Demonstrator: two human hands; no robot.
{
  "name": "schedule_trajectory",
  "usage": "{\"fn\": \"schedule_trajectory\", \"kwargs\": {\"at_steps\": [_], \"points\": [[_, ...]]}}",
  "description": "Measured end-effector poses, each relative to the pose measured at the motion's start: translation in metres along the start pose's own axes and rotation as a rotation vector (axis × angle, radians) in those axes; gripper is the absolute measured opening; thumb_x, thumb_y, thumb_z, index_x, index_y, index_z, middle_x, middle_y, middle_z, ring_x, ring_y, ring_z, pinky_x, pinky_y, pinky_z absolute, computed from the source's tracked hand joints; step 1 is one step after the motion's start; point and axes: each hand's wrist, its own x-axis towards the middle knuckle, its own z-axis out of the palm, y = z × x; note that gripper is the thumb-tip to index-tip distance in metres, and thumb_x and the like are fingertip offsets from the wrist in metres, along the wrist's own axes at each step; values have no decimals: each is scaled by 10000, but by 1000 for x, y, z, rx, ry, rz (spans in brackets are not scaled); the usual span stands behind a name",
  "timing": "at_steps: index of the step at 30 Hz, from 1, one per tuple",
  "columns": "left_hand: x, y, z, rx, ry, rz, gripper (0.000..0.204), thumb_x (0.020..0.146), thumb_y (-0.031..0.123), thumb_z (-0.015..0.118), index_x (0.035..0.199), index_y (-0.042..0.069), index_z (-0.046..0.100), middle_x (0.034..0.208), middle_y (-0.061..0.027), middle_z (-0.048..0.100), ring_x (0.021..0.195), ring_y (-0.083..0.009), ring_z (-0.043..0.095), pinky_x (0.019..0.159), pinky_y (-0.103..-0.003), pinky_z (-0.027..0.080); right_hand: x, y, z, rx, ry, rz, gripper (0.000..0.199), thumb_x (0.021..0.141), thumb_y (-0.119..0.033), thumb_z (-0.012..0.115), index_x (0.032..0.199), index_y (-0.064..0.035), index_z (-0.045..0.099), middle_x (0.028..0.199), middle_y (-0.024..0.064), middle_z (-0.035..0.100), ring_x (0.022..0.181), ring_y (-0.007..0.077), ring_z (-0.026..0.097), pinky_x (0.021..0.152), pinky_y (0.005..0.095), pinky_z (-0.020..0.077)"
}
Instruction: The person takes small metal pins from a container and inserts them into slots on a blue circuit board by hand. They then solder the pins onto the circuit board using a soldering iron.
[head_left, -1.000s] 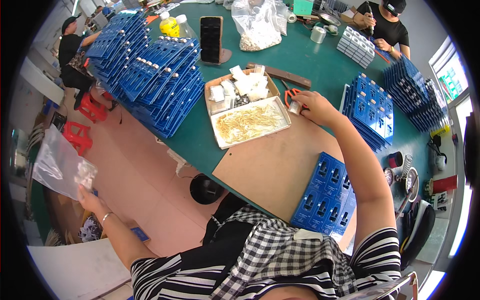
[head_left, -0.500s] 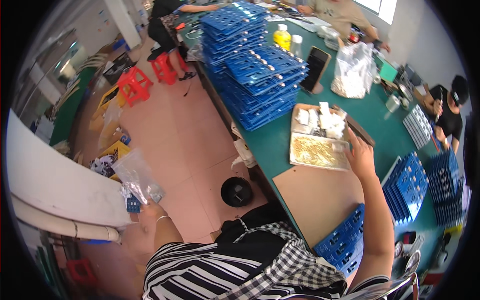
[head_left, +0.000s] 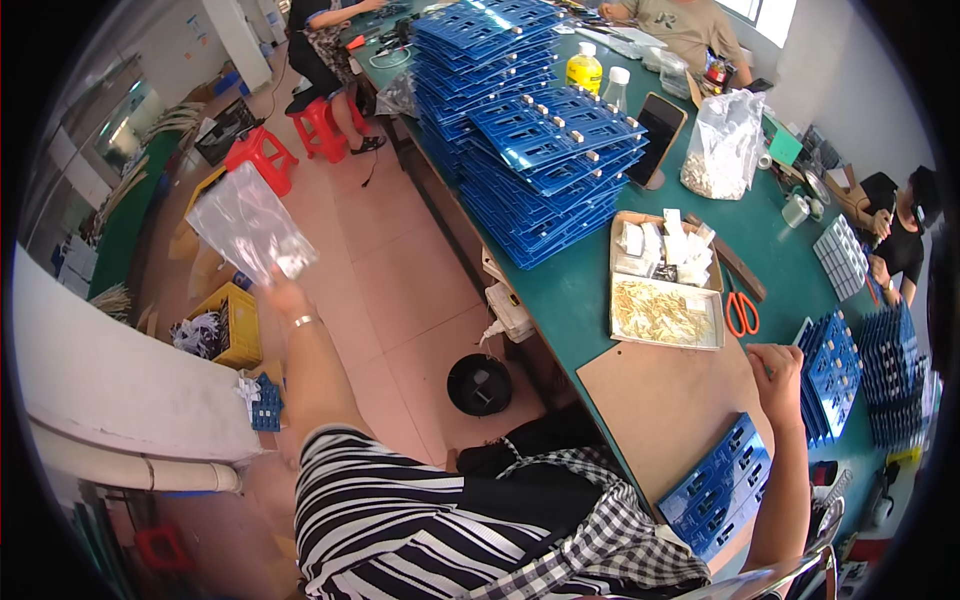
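Note:
My left hand is raised out over the floor, closed round the lower end of a clear plastic bag. Small whitish pieces show in the bag just above the fingers. On the right, my right hand hangs by the right edge of a brown board, its fingers curled together; whatever they may hold is hidden. Orange-handled scissors lie just beyond it. A blue slotted panel rests on the board. Beyond the board, a shallow tray holds gold-coloured metal pieces and small white packets.
Tall stacks of blue panels stand on the green table, with more panels at right. A phone, bottles and a filled bag are farther back. On the floor stand a black bucket and red stools. Other people work nearby.
My left hand has lifted the plastic bag up and away. My right hand has drawn back from the tray toward the board's edge, its fingers curling, and the scissors are now uncovered.

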Motion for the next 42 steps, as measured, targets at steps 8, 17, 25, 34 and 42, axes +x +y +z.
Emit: {"fn": "schedule_trajectory", "kwargs": {"at_steps": [8,17,25,34,42], "points": [[40,53,83,370,-68,-77,344,930,164,594,1197,-52,571,1159,-189,641,1000,-290,638,859,-378,493,-8,4,-43,-134,9,-28,90,805,-25,645,892,-46,653,813,78,650,789,247,600,922,423,358],[8,103,100,600,-70,-40,419,908,282,601,1157,-55,619,1166,-247,635,1069,-360,625,912,-417,465,-120,17,-115,-493,22,15,140,833,2,573,964,-9,621,878,121,606,860,289,576,1034,513,324],[60,46,79,860,-128,17,415,930,305,556,1162,-32,625,1146,-249,643,1094,-376,613,925,-440,470,-283,3,-127,-481,322,494,117,860,44,619,948,25,694,952,148,682,894,304,625,803,408,519],[36,-10,-99,801,-368,24,419,872,215,650,1177,-68,598,1155,-191,648,1021,-269,631,881,-380,486,-345,-102,-55,-176,31,488,775,932,-567,468,1509,-101,242,1540,269,185,1410,450,228,1138,528,200],[66,50,-130,529,-174,-48,451,909,227,595,1193,-119,539,1182,-250,603,984,-350,660,831,-428,563,-309,-98,-29,8,-32,445,894,875,-592,557,1518,-83,201,1557,292,125,1416,465,218,1100,553,228]]}}
